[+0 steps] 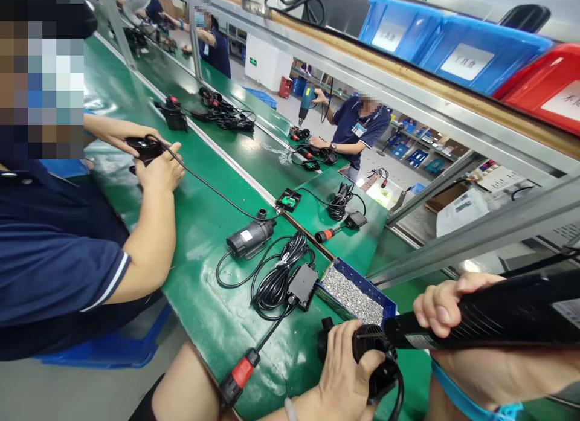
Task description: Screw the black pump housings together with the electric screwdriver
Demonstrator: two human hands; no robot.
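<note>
My left hand (342, 372) is closed around a black pump (383, 379) at the table's near edge. In my right hand (446, 309) is a black electric screwdriver (502, 309), lying nearly level. Its thin bit points left and reaches the pump body between my left thumb and fingers; whether a screw sits at the tip I cannot tell. Just behind the pump stands a blue box (390, 309) filled with small metal screws (353, 294). A thick black cable hangs from the pump's right side.
Left of the box lie a coiled black cable (283, 276), a flat black module (302, 285), a red-and-black connector (240, 376) and another pump (251, 237). A co-worker's arm (151, 240) reaches in from the left. A metal frame post (475, 234) slants across the right side.
</note>
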